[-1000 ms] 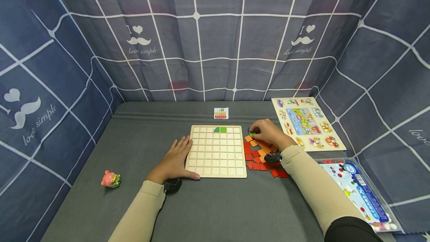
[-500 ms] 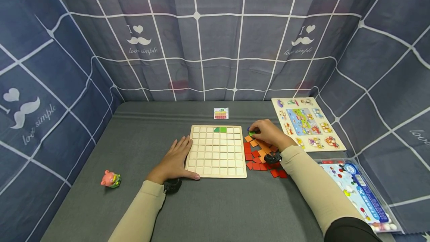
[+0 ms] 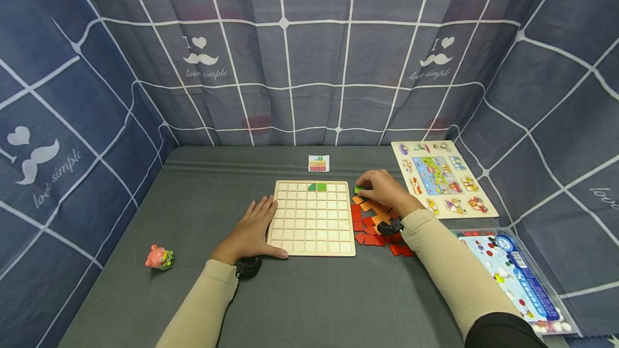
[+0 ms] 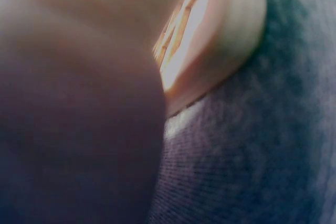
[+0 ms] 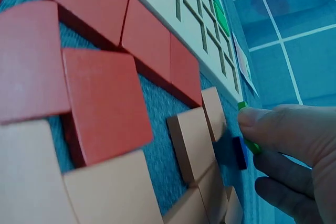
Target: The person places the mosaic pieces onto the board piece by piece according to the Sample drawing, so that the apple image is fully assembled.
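Observation:
A pale wooden grid board [image 3: 311,224] lies flat in the middle of the table, with two green tiles [image 3: 321,187] side by side in its top row. My left hand [image 3: 251,230] rests along the board's left edge, its fingers spread and its thumb at the lower left corner. At the board's upper right corner my right hand [image 3: 382,189] pinches a green tile [image 5: 252,144] between thumb and fingers. Just below that hand, in the right wrist view, stands a blue tile [image 5: 240,153]. The left wrist view is mostly filled by the blurred hand.
Red tiles [image 3: 369,239] and orange tiles [image 3: 366,206] lie loose along the board's right side. A small printed card [image 3: 318,163] is behind the board. A picture puzzle board [image 3: 464,181] and a plastic case [image 3: 519,278] lie at right, a pink pig figure [image 3: 159,258] at left.
My right hand has shifted slightly left and lifted a little with the green tile, which now shows more. The left hand and the board have not moved.

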{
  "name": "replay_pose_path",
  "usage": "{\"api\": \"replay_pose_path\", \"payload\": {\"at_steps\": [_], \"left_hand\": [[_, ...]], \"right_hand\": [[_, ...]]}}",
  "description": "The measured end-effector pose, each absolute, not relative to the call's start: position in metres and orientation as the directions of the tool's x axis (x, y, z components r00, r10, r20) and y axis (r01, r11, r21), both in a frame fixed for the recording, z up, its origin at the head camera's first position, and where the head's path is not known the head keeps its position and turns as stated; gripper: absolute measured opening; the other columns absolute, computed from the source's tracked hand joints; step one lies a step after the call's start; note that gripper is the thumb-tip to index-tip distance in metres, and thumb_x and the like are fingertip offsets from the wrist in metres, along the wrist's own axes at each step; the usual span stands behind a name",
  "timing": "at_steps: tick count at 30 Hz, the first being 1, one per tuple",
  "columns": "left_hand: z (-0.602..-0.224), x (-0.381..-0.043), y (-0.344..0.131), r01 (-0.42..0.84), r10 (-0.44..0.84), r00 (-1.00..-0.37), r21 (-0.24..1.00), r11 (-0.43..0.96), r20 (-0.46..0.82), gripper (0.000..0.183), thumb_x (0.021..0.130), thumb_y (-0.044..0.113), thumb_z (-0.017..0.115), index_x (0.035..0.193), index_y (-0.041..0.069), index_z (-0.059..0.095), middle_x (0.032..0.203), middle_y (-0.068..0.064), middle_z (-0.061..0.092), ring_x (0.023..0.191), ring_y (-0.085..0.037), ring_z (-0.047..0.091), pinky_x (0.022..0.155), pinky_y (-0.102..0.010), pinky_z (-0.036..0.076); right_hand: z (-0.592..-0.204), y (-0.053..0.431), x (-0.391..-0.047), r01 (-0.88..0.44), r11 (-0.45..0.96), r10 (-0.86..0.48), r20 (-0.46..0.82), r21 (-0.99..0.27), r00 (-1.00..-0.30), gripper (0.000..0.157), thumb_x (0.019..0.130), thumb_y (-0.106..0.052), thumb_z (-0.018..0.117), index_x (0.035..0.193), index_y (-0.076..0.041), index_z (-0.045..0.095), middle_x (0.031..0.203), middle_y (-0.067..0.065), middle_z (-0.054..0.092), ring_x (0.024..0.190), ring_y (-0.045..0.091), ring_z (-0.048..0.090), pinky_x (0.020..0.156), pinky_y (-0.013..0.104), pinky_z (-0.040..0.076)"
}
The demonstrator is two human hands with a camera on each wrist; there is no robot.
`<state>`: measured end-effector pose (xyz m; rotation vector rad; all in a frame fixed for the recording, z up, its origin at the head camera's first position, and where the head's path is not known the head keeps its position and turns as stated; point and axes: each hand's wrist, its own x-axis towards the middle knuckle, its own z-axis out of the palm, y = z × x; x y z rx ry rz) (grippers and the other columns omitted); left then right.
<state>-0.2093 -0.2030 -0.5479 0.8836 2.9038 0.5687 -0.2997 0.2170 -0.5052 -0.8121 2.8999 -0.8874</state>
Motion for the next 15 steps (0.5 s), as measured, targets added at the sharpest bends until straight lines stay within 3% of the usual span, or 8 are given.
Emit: {"api": "replay_pose_path", "payload": {"at_steps": [8, 15], "left_hand": [[-0.547, -0.210, -0.202, 0.525, 0.548, -0.835, 0.360, 0.771, 0.045, 0.153, 0.062, 0.092, 0.075, 0.167, -0.002, 0.015, 0.173, -0.020, 0.009, 0.159, -0.036, 0.007, 0.125, -0.054, 0.002], [-0.549, -0.210, -0.203, 0.524, 0.547, -0.836, 0.364, 0.770, 0.047, 0.153, 0.062, 0.092, 0.075, 0.167, -0.002, 0.015, 0.173, -0.020, 0.009, 0.159, -0.035, 0.007, 0.125, -0.053, 0.002]], "right_hand": [[-0.509, 0.206, -0.302, -0.479, 0.695, -0.468, 0.168, -0.536, -0.868, 0.020, 0.091, -0.011, 0.086, 0.109, -0.006, 0.080, 0.105, 0.004, 0.076, 0.095, 0.020, 0.073, 0.094, 0.046, 0.055], [-0.509, 0.185, -0.304, -0.486, 0.674, -0.470, 0.186, -0.556, -0.863, 0.020, 0.092, -0.011, 0.085, 0.110, -0.007, 0.080, 0.106, 0.004, 0.076, 0.093, 0.019, 0.072, 0.084, 0.039, 0.059]]}}
